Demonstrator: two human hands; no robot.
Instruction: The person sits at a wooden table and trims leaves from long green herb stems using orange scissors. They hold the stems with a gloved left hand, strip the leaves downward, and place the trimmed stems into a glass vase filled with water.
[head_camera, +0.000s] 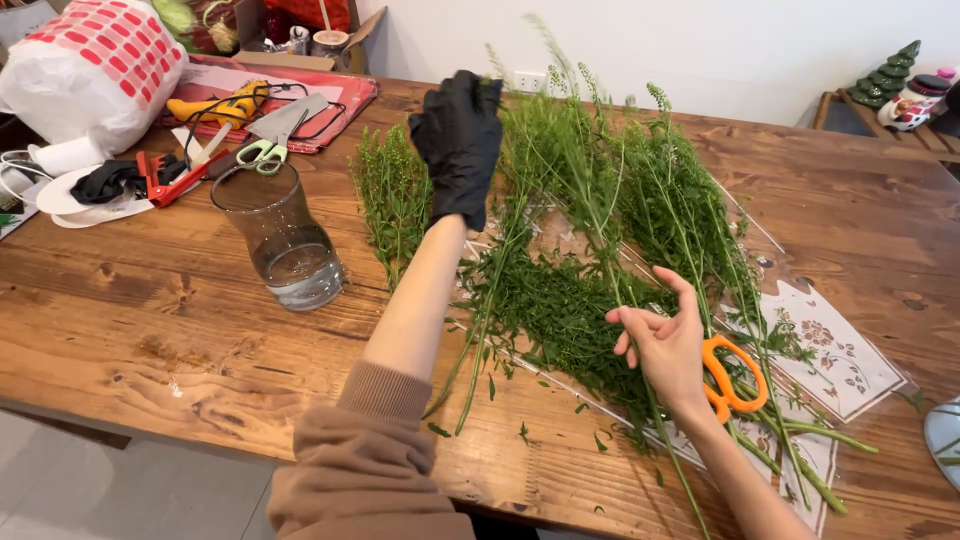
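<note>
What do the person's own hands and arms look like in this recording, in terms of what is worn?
The left hand wears a black glove that ends at the wrist; its forearm is bare up to a brown sleeve pushed back near the elbow, with a ribbed cuff. The right hand is ungloved, and its forearm shows no sleeve. No rings, watch or markings are visible.

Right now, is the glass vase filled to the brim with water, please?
No, the glass vase holds only a shallow layer of water at its bottom.

Wooden table (150, 300) — glass vase (283, 240), green stems (570, 300), scissors (735, 375).
</note>
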